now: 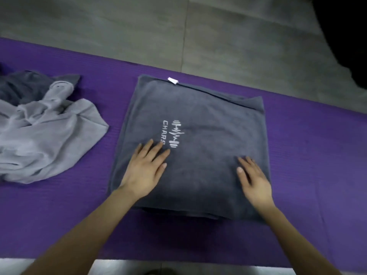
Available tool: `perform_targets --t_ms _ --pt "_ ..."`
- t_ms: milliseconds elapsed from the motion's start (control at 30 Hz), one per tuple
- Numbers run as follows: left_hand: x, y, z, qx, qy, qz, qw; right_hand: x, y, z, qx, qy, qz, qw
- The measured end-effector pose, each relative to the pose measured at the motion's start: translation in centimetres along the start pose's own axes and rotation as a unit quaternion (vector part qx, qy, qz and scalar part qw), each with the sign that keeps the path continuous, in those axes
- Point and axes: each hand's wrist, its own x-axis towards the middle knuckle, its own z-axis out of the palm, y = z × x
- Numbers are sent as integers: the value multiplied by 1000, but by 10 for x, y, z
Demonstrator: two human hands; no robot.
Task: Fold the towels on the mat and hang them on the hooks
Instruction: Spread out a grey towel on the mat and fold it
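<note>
Purple mat [297,155]: dark towel [208,120], folded, mid-mat — left hand [145,171], right hand [255,181] flat atop, fingers loosely spread; smoothing step. Next, probably — gripping one edge, folding again.

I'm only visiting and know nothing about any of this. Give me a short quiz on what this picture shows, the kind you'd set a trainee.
1. True or false: the left hand and the right hand both lie flat on the folded dark grey towel.
2. Where is the crumpled light grey towel?
A. On the purple mat, left of the folded one.
B. On top of the folded one.
C. On the bare floor beyond the mat.
3. Fill the gap: the white tag sticks out at the folded towel's ____ edge (near or far).
Key: 1 true; 2 A; 3 far.
</note>
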Motion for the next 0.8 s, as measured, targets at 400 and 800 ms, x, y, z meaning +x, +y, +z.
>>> perform_targets --t_ms 400,800 --pt "33 10 -12 51 33 11 998 8 32 -17 -72 122 -76 987" --pt "188 13 11 42 28 -49 998 242 20 -56 -184 81 3 980"
